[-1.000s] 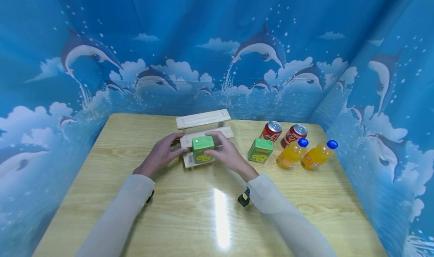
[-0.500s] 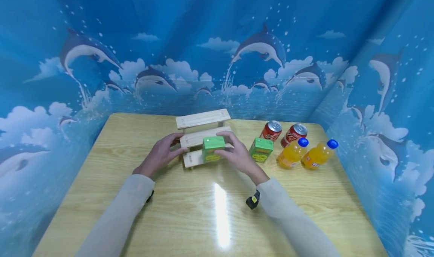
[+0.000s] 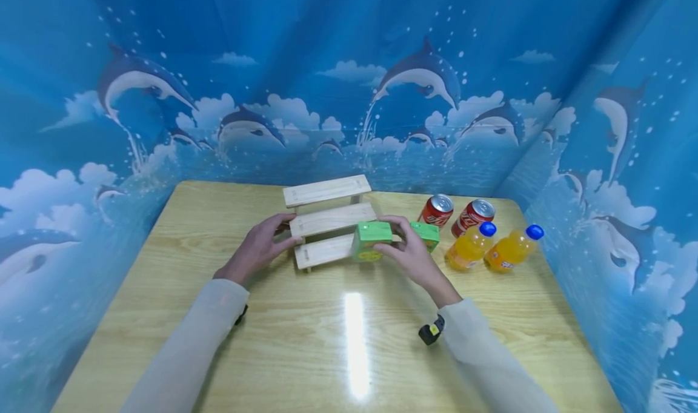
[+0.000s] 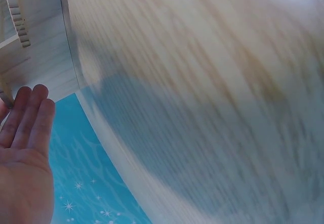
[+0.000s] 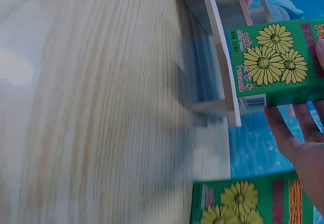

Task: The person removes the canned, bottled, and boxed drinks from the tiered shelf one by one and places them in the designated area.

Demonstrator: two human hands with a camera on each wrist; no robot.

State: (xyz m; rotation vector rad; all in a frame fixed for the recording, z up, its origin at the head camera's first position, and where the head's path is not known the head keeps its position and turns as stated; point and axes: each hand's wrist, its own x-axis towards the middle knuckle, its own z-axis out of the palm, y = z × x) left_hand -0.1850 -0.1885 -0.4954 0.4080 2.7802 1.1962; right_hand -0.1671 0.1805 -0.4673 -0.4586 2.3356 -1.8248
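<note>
A pale wooden three-step shelf [image 3: 326, 220] stands near the back of the table. At its left end my left hand [image 3: 256, 251] holds the middle step between thumb and fingers; several of its fingers look straight in the left wrist view. Beside the shelf's right end, my right hand [image 3: 413, 255] grips a green drink carton [image 3: 371, 241] upright from the right. Yellow flowers cover that carton's side in the right wrist view, where its bottom end overlaps the lowest step's edge. Contact between them is unclear. A matching green carton [image 3: 428, 234] is partly hidden behind my right hand.
Two red soda cans [image 3: 439, 208] stand at the back right. In front of them are two orange drink bottles [image 3: 471, 246] with blue caps. A dolphin-print curtain [image 3: 349, 86] surrounds the wooden table [image 3: 294, 334] at the back and sides.
My right hand has moved the green carton rightward, from in front of the lowest step's middle to the shelf's right end. My left hand has stayed in place on the shelf.
</note>
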